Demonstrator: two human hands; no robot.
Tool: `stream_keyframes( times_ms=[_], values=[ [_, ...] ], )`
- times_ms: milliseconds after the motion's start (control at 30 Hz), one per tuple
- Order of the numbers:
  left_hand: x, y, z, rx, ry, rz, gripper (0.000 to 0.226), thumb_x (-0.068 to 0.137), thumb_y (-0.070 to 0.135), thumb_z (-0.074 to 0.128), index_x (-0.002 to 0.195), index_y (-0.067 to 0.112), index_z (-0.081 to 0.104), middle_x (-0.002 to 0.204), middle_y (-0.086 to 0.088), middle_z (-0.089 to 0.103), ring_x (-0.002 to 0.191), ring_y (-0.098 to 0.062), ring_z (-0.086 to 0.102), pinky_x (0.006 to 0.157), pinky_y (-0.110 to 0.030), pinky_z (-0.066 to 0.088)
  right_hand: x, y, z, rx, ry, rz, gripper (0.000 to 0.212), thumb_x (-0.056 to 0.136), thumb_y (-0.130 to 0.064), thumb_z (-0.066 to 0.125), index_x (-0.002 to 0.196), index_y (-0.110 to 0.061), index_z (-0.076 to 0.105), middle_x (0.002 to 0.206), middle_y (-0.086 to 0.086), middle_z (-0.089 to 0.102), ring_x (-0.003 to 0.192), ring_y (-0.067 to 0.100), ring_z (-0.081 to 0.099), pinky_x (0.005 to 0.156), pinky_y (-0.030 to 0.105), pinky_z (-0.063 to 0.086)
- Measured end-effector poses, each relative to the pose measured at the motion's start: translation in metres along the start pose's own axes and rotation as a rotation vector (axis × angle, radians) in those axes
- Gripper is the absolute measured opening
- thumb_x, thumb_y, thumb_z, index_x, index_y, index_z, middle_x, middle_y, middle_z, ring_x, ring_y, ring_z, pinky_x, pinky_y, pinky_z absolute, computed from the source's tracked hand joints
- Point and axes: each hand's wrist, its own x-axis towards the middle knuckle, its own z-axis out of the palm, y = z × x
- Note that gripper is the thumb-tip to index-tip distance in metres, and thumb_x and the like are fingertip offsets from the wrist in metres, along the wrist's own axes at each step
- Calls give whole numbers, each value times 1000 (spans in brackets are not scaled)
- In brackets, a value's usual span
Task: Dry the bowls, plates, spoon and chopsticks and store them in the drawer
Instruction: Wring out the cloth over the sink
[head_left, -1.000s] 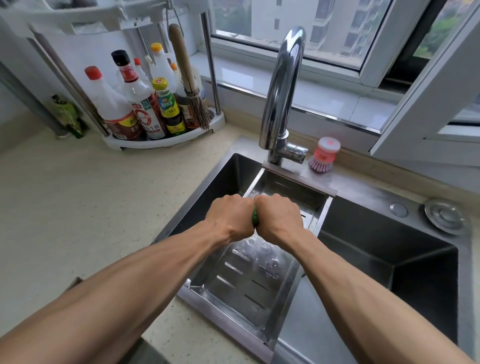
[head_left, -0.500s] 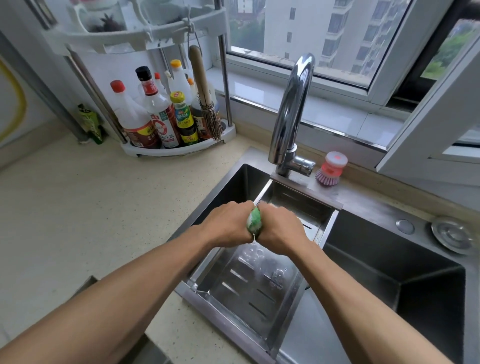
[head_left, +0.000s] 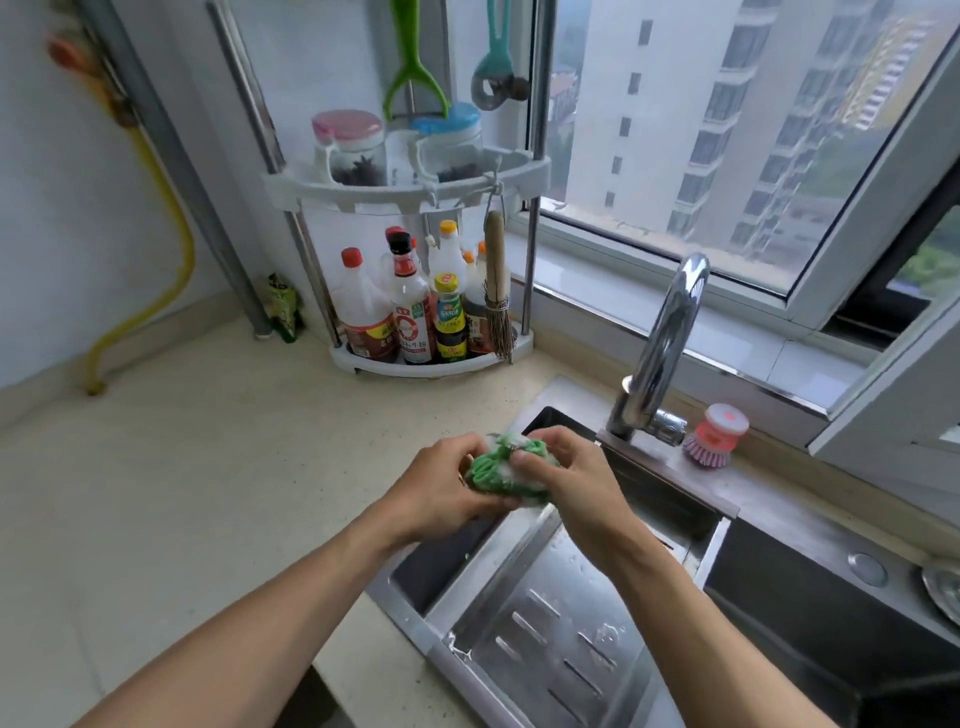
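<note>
A crumpled green and white cloth (head_left: 501, 470) is bunched between both my hands over the left edge of the steel sink (head_left: 769, 613). My left hand (head_left: 441, 486) grips it from the left with curled fingers. My right hand (head_left: 569, 470) grips it from the right, fingertips dug into the folds. Below them lies a slotted steel drain tray (head_left: 550, 644), wet with drops. No bowls, plates, spoon, chopsticks or drawer are in view.
A curved chrome tap (head_left: 662, 353) rises behind the sink, with a pink dish brush (head_left: 714, 434) beside it. A white corner rack (head_left: 431, 358) holds several sauce bottles, jars and a small whisk brush. Beige countertop (head_left: 182, 493) spreads to the left. The window sill runs along the back.
The tightly wrung cloth has loosened and more of it shows between my hands. Both hands rose and shifted left toward the sink's edge; the view tilted up.
</note>
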Motion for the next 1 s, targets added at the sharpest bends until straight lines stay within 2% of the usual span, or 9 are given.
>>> stream_keyframes(
  times_ms=[100,167,300,467,600,700,800,900,1000],
  values=[
    [-3,-3,-26,-97,29,9,48,75,16,86,111,25,55,98,-4,70,89,-18,70,77,-40,61,6,-14,21,80,8,10,14,89,5,65,100,-3,62,108,22,68,101,36,69,87,50,59],
    [-6,-3,-42,-224,18,3,50,82,12,80,120,24,49,104,-8,69,94,-21,71,76,-33,61,8,-26,33,75,48,-20,14,85,0,72,97,-3,65,105,23,69,101,38,69,91,53,56],
    [-4,-9,-66,-161,159,76,18,89,16,74,93,23,58,81,-4,73,70,-18,71,70,-41,61,13,-41,58,140,102,-25,20,78,-21,80,80,-6,67,99,31,69,85,37,66,88,57,53],
    [3,-11,-88,-14,153,216,24,93,15,68,87,35,57,77,7,70,59,3,58,59,-12,44,29,-48,83,98,380,126,16,94,-15,66,82,-4,66,103,26,68,100,44,68,83,63,56],
    [6,-17,-99,-79,151,200,29,94,8,65,92,36,55,79,-2,75,68,-7,69,63,-28,57,26,-55,90,61,453,87,6,98,-16,61,103,-14,58,106,21,68,96,40,70,81,63,56],
    [9,-18,-108,15,215,180,20,94,18,67,87,29,52,82,-3,75,74,-13,72,68,-36,60,23,-61,95,152,472,-1,19,103,-7,49,112,-23,51,100,17,63,86,34,66,80,62,55],
    [12,-16,-118,86,235,204,11,97,20,63,94,28,56,95,-4,75,84,-16,71,75,-40,60,21,-63,102,152,427,-12,46,99,4,46,127,-32,49,107,16,59,85,27,66,68,44,61],
    [14,-10,-133,228,158,336,10,100,18,57,105,26,61,86,1,71,77,-16,67,71,-36,59,20,-64,102,-232,325,-78,67,87,4,55,136,-41,48,136,13,47,115,25,55,92,47,56],
    [16,-4,-147,307,112,413,11,103,19,53,103,26,61,65,12,58,58,-5,57,53,-18,50,20,-79,108,-601,64,-209,47,86,-11,67,121,-42,58,144,-2,37,132,13,36,110,43,39]
  ],
)
